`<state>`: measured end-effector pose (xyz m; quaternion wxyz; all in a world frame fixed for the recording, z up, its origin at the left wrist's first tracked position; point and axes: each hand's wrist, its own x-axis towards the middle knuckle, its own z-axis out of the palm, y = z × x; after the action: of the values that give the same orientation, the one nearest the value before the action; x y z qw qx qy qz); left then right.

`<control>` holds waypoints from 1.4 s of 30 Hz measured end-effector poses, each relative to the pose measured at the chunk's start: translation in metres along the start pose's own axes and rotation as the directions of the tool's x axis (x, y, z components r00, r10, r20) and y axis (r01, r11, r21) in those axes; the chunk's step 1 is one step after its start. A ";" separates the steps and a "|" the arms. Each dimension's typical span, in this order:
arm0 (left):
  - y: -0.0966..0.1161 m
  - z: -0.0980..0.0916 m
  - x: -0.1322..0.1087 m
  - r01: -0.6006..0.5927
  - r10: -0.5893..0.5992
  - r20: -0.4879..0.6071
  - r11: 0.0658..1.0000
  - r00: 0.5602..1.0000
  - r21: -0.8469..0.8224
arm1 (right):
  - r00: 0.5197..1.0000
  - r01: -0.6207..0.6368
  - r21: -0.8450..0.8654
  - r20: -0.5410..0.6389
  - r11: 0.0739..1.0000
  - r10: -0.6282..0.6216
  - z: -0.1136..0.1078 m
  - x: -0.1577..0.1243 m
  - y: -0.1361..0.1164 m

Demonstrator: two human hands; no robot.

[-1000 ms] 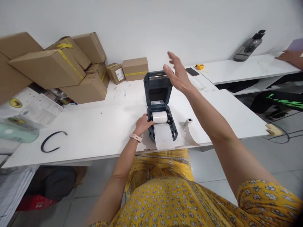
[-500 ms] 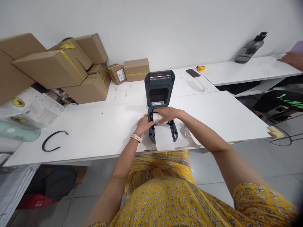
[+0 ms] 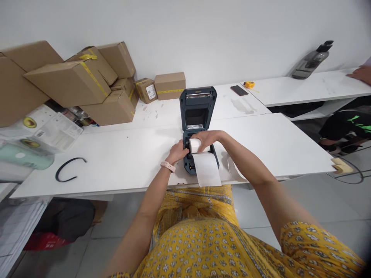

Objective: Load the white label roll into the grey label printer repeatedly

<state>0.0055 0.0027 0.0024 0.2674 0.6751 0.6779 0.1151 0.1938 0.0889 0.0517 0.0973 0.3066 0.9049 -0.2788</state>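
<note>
A dark blue label printer [image 3: 198, 110] stands on the table with its lid raised. My right hand [image 3: 208, 139] is closed round a white paper roll [image 3: 194, 145] in the printer's bay, fingers over its top. From the roll a loose strip of paper [image 3: 207, 170] runs out over the printer's front and past the table edge. My left hand [image 3: 177, 151], with a pink band at the wrist, grips the printer's left side, its thumb at the rim of the bay. Part of the bay lies hidden under both hands.
Cardboard boxes [image 3: 72, 83] are piled at the back left. A black headband [image 3: 59, 170] lies at the left of the white table [image 3: 261, 148]. Behind on the right are a phone [image 3: 239, 90], a yellow tape measure [image 3: 249, 84] and a pump bottle [image 3: 311, 61]. Another person's hand [image 3: 361, 74] rests far right.
The paper roll has shifted slightly right with my right hand, and its loose strip has swung right. My left hand stays at the printer's side. The whole view has shifted a little.
</note>
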 end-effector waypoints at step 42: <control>0.003 -0.002 -0.003 0.031 -0.031 -0.004 0.999 1.000 -0.045 | 0.904 0.291 0.857 -0.392 0.425 0.171 0.072 -0.058 0.172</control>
<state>0.0067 0.0007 0.0063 0.2825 0.6582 0.6861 0.1278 0.3451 0.1319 -0.0644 -0.2903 0.3292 0.6215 -0.6489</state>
